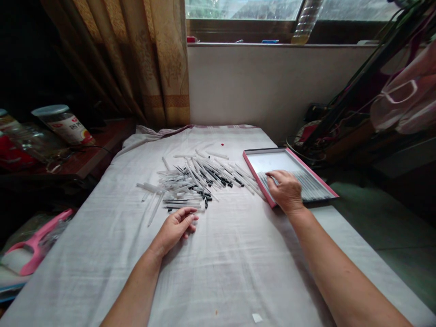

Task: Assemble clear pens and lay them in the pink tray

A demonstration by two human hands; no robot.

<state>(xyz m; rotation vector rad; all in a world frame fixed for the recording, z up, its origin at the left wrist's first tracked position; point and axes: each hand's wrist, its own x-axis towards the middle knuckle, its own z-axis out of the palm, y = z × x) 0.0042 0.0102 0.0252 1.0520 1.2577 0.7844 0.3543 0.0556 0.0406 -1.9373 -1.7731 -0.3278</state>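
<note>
A white cloth point(218, 272) covers the desk point(361, 259) from its near edge to the far edge under the window. A loose pile of clear pen barrels point(197, 179), many with black tips, lies on the cloth around the middle of the desk, somewhat toward the far edge. The left hand point(176, 227) rests on the cloth just on the near side of the pile, palm turned partly up, fingers loosely curled and gripping nothing that can be made out; its fingertips lie just beside the nearest barrels. The right hand point(286, 190) lies palm down over the near left corner of a shallow pink-rimmed tray point(308, 167) that sits at the right edge of the desk. Its fingers are spread flat on a row of clear barrels point(313, 186) laid side by side in the near part of the tray; whether it pinches one cannot be told. The far part of the tray is bare. A small red speck point(222, 144) lies on the cloth beyond the pile. Left of the desk stand plastic jars point(63, 122) on a dark side shelf, and a pink-handled tool point(36, 245) lies lower down.
</note>
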